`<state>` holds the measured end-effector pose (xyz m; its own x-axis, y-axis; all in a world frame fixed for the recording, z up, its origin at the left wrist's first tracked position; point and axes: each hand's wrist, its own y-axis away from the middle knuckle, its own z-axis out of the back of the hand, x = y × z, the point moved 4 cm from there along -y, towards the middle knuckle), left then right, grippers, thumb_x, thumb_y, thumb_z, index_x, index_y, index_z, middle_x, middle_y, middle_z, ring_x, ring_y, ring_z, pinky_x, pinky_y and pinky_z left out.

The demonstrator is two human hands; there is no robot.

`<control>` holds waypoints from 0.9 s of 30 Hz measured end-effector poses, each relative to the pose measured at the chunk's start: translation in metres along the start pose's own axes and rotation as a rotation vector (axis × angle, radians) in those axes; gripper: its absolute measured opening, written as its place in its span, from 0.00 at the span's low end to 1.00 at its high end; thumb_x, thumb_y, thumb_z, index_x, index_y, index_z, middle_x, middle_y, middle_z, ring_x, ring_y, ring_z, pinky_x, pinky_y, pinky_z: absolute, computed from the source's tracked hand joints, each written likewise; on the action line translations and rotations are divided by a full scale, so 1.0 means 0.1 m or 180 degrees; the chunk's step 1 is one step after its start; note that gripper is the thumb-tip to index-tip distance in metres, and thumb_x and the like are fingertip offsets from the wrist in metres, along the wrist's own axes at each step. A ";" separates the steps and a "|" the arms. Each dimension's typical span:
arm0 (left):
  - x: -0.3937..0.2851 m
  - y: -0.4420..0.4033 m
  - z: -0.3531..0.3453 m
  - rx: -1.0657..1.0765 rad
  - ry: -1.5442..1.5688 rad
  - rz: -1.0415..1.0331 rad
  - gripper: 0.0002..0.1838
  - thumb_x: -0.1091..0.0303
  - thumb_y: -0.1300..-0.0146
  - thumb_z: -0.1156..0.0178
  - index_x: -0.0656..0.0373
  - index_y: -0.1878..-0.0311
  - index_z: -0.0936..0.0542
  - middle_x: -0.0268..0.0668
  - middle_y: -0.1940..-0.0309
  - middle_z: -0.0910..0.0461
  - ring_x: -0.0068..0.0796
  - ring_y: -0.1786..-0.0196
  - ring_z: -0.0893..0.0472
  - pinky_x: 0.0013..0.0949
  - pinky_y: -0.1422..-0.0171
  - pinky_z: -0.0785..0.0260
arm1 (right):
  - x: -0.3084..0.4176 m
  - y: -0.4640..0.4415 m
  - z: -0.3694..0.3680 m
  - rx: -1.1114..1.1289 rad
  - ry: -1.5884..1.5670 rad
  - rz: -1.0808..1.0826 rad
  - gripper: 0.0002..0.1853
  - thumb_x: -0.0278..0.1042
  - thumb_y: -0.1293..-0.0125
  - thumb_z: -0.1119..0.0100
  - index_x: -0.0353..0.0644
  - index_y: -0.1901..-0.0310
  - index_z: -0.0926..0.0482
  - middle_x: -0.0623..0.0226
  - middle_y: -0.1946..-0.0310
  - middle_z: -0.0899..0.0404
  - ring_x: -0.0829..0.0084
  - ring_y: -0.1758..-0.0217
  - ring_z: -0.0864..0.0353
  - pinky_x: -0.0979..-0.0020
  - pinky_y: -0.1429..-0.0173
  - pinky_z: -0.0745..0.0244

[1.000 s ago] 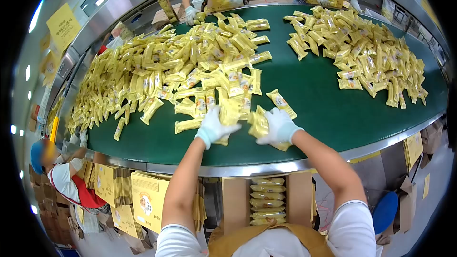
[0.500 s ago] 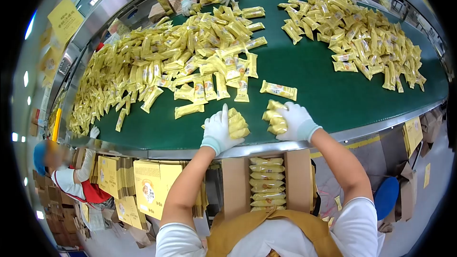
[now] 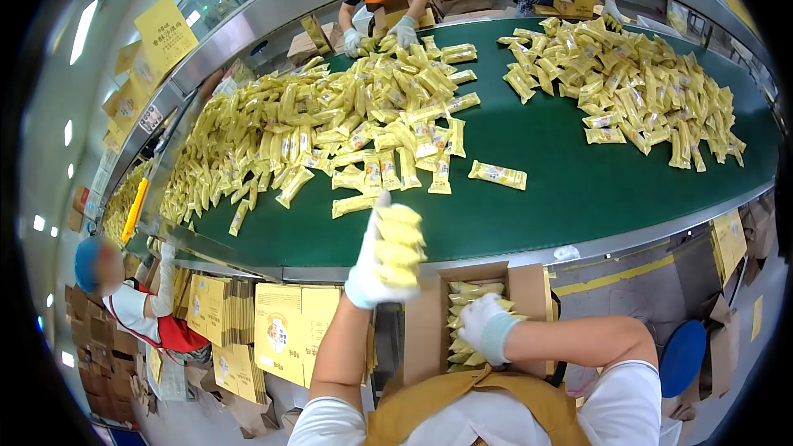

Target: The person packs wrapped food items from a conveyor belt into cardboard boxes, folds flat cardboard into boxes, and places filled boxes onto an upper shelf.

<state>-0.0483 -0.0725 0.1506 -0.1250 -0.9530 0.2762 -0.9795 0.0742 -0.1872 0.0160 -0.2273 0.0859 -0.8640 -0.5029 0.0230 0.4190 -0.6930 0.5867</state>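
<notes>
My left hand (image 3: 368,268), in a white glove, grips a stack of yellow snack packets (image 3: 400,235) on edge, raised near the belt's front rim. Below the rim, my right hand (image 3: 486,326), also gloved, reaches into an open cardboard box (image 3: 423,322). Its fingers are curled down around yellow packets there, and the fingertips are partly hidden. More packets (image 3: 475,287) lie in the box around that hand. One loose packet (image 3: 497,174) lies on the green belt (image 3: 545,198), apart from the big heap (image 3: 330,107) on the left.
Another packet heap (image 3: 636,87) covers the belt's far right. Two people's gloved hands work across the belt. At left stands a person in a blue cap (image 3: 86,264). Flat yellow cartons (image 3: 281,334) stand below the belt, and a blue stool (image 3: 682,357) is at right.
My right hand has gone from the belt down into the box with its packets. My left hand has lifted its stack and turned it upright. The view has shifted slightly.
</notes>
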 end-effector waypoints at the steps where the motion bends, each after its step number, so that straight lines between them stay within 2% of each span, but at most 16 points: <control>1: 0.22 -0.04 -0.09 -0.0203 0.0246 0.0269 0.22 0.33 0.31 0.45 0.36 0.73 0.28 0.13 0.80 0.31 0.12 0.80 0.34 0.28 0.79 0.38 | 0.03 -0.14 -0.06 0.0121 -0.0146 0.0130 0.36 0.52 0.50 0.26 0.45 0.40 0.21 0.54 0.46 0.24 0.53 0.44 0.21 0.49 0.45 0.27; 3: 0.37 -0.01 0.05 -0.0280 0.0418 0.0418 0.22 0.34 0.30 0.45 0.39 0.68 0.24 0.15 0.78 0.29 0.14 0.80 0.32 0.30 0.79 0.36 | 0.07 -0.26 -0.13 0.0297 -0.0523 0.0227 0.36 0.52 0.49 0.25 0.44 0.39 0.21 0.54 0.43 0.24 0.52 0.40 0.21 0.47 0.42 0.27; 4: 0.30 0.06 0.29 -0.0553 -0.0745 -0.0401 0.21 0.36 0.31 0.42 0.45 0.61 0.24 0.19 0.74 0.27 0.18 0.74 0.28 0.31 0.71 0.32 | 0.07 -0.27 -0.13 0.0351 -0.0750 0.0192 0.35 0.52 0.47 0.26 0.44 0.38 0.21 0.54 0.41 0.25 0.52 0.38 0.22 0.45 0.40 0.28; 5: 0.22 0.18 0.53 -0.1318 -0.2613 -0.1053 0.23 0.38 0.32 0.39 0.50 0.53 0.23 0.23 0.69 0.24 0.22 0.68 0.24 0.32 0.63 0.28 | 0.06 -0.27 -0.12 0.0407 -0.0976 0.0156 0.35 0.51 0.45 0.26 0.43 0.38 0.20 0.53 0.38 0.25 0.51 0.36 0.23 0.43 0.38 0.28; 6: 0.17 0.32 0.76 -0.2349 -0.3905 -0.1394 0.28 0.41 0.34 0.37 0.55 0.45 0.22 0.28 0.64 0.22 0.26 0.62 0.21 0.33 0.55 0.23 | 0.04 -0.15 -0.01 0.0789 -0.1152 0.0151 0.36 0.50 0.44 0.27 0.43 0.35 0.24 0.55 0.35 0.27 0.50 0.32 0.26 0.44 0.33 0.31; 8: 0.45 0.17 0.58 -0.1303 -0.6537 -0.1334 0.40 0.47 0.40 0.30 0.60 0.33 0.34 0.37 0.53 0.24 0.34 0.51 0.22 0.37 0.44 0.27 | 0.11 -0.28 -0.30 0.0328 -0.1147 0.0185 0.35 0.47 0.41 0.31 0.47 0.32 0.28 0.58 0.32 0.29 0.55 0.29 0.30 0.51 0.28 0.35; 9: 0.61 0.13 0.49 -0.0737 -0.7593 -0.1700 0.48 0.50 0.43 0.27 0.63 0.27 0.40 0.42 0.47 0.25 0.38 0.46 0.23 0.39 0.38 0.30 | 0.16 -0.36 -0.50 -0.0192 -0.1052 0.0197 0.35 0.45 0.39 0.33 0.49 0.30 0.30 0.59 0.30 0.30 0.57 0.27 0.32 0.55 0.26 0.37; 10: 0.60 0.14 0.64 -0.0811 -0.7847 -0.1384 0.61 0.48 0.55 0.22 0.67 0.25 0.45 0.48 0.43 0.27 0.46 0.41 0.25 0.43 0.33 0.33 | 0.19 -0.41 -0.65 -0.0504 -0.1045 0.0187 0.35 0.44 0.38 0.35 0.51 0.29 0.33 0.60 0.28 0.31 0.59 0.25 0.33 0.58 0.23 0.39; 11: 0.58 0.13 0.75 -0.0892 -0.8091 -0.1056 0.73 0.47 0.66 0.16 0.72 0.22 0.51 0.53 0.39 0.30 0.54 0.37 0.28 0.47 0.28 0.37 | 0.18 -0.41 -0.67 -0.0484 -0.1228 0.0153 0.36 0.43 0.40 0.34 0.50 0.29 0.32 0.59 0.29 0.30 0.57 0.26 0.33 0.58 0.23 0.38; 14: 0.62 0.04 0.85 -0.0845 -0.8957 -0.1166 0.70 0.43 0.62 0.19 0.72 0.23 0.48 0.53 0.40 0.29 0.54 0.37 0.28 0.49 0.29 0.37 | 0.24 -0.47 -0.82 -0.0406 -0.1785 0.0088 0.40 0.42 0.46 0.30 0.49 0.30 0.32 0.54 0.33 0.28 0.53 0.27 0.32 0.56 0.24 0.37; 17: 0.65 0.06 0.90 -0.0882 -0.9134 -0.1542 0.68 0.41 0.61 0.20 0.71 0.24 0.45 0.53 0.40 0.28 0.54 0.37 0.28 0.51 0.31 0.38 | 0.35 -0.61 -1.04 -0.0328 -0.2330 0.0050 0.44 0.40 0.52 0.26 0.48 0.30 0.32 0.49 0.37 0.25 0.48 0.28 0.32 0.55 0.24 0.36; 19: 0.65 0.09 0.97 -0.0778 -0.9357 -0.1579 0.64 0.46 0.59 0.21 0.71 0.25 0.43 0.52 0.41 0.28 0.53 0.37 0.28 0.52 0.31 0.38 | 0.43 -0.63 -1.16 -0.1777 -0.2150 0.0009 0.46 0.39 0.52 0.24 0.46 0.29 0.35 0.49 0.39 0.23 0.47 0.34 0.26 0.54 0.29 0.30; 21: 0.63 0.08 1.05 -0.0807 -0.9719 -0.1419 0.58 0.50 0.57 0.24 0.71 0.26 0.40 0.51 0.42 0.28 0.52 0.38 0.27 0.52 0.31 0.38 | 0.41 -0.69 -1.31 -0.1743 -0.2259 -0.0071 0.44 0.41 0.48 0.27 0.45 0.28 0.36 0.49 0.37 0.25 0.50 0.36 0.23 0.54 0.32 0.28; 22: 0.64 0.07 1.09 -0.0933 -0.9953 -0.1218 0.55 0.53 0.56 0.25 0.70 0.27 0.38 0.51 0.42 0.27 0.52 0.38 0.27 0.52 0.31 0.38 | 0.39 -0.65 -1.26 -0.0965 -0.2481 -0.0111 0.41 0.44 0.43 0.30 0.44 0.28 0.35 0.50 0.35 0.27 0.53 0.35 0.23 0.55 0.31 0.29; 24: 0.65 0.08 1.18 -0.1183 -1.0227 -0.1027 0.51 0.56 0.55 0.28 0.70 0.28 0.36 0.50 0.43 0.27 0.51 0.39 0.27 0.53 0.31 0.40 | 0.38 -0.45 -1.11 -0.0310 -0.2537 -0.0158 0.40 0.51 0.38 0.34 0.44 0.28 0.35 0.50 0.33 0.28 0.55 0.38 0.21 0.54 0.35 0.27; 27: 0.64 0.09 1.31 -0.1504 -1.0515 -0.0976 0.46 0.60 0.52 0.32 0.69 0.29 0.35 0.50 0.44 0.28 0.50 0.39 0.28 0.52 0.31 0.41 | 0.40 -0.22 -0.92 -0.0713 -0.1900 -0.0206 0.43 0.62 0.38 0.37 0.47 0.27 0.36 0.50 0.37 0.25 0.53 0.45 0.17 0.50 0.45 0.22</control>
<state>-0.0446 -0.1714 0.0433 -0.1989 0.9692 -0.1452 -0.9240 -0.2348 -0.3019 -0.0017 -0.2799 -0.0003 -0.8692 -0.1272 0.4779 0.3532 -0.8360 0.4200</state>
